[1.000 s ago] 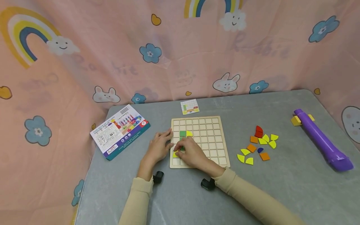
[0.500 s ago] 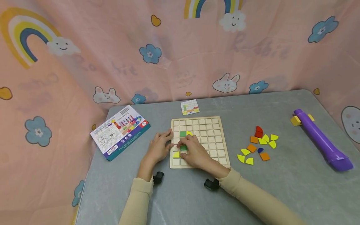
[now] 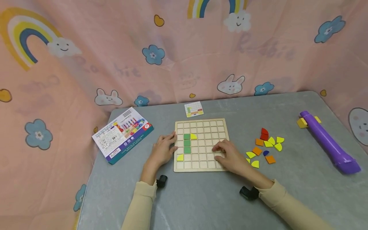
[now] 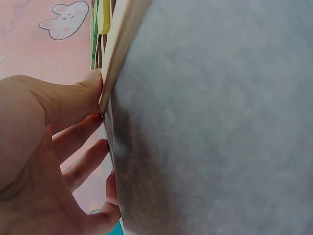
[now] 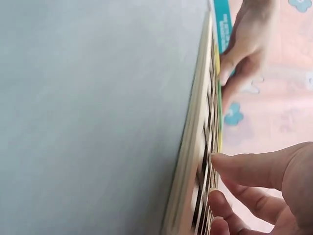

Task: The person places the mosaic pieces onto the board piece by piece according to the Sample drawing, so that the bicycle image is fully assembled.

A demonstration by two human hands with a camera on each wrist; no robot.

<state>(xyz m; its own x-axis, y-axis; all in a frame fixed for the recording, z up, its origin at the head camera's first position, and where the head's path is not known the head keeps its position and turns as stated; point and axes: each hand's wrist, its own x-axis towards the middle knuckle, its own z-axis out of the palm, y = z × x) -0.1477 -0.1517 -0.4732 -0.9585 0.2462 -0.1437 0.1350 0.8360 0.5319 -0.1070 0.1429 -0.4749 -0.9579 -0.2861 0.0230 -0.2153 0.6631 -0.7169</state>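
Observation:
A square wooden grid board (image 3: 203,157) lies flat before me. My left hand (image 3: 162,150) rests at its left edge; in the left wrist view the thumb (image 4: 73,100) touches the wooden rim while the other fingers reach down beside it. Over the right part of the grid hovers my right hand (image 3: 231,157), fingers loosely bent with nothing between thumb and fingertips. Three green square tiles (image 3: 187,143) form a column in the grid. A yellow quarter-round tile (image 3: 194,136) sits right of the top one, and a yellow tile (image 3: 180,157) lies lower left.
Right of the board are loose tiles: orange squares (image 3: 257,151), yellow quarter-rounds (image 3: 278,147), red pieces (image 3: 264,134) and a blue piece (image 3: 266,153). A pattern card (image 3: 194,109) lies behind the board, a printed box (image 3: 123,134) at left, and a purple tube (image 3: 330,142) far right.
My right hand let go of the yellow tile at the grid's lower left and moved right across the board, uncovering the green column. The left hand stayed at the board's edge.

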